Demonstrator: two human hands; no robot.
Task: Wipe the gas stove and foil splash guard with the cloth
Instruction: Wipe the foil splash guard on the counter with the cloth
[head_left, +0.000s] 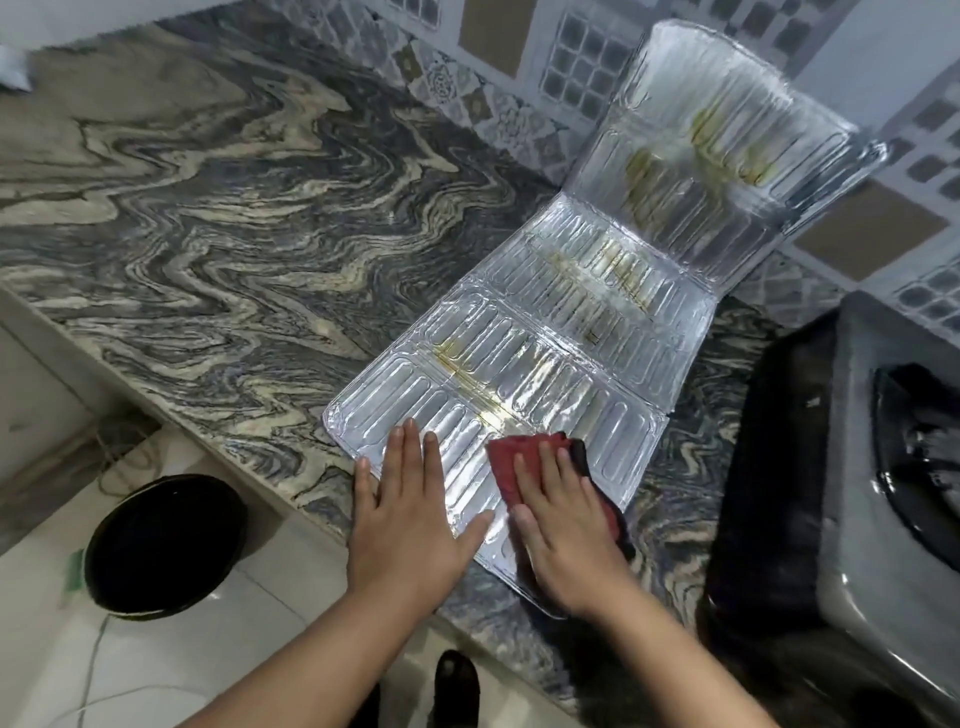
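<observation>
At frame bottom-center, left hand (410, 519), fingers spread flat, pins foil splash guard (545, 338) so right hand (561, 525), fingers together, presses red cloth (524, 457) w/o shifting it.

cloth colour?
Red, with a dark edge, under the right hand on the foil guard. Cloth: head view.
</observation>
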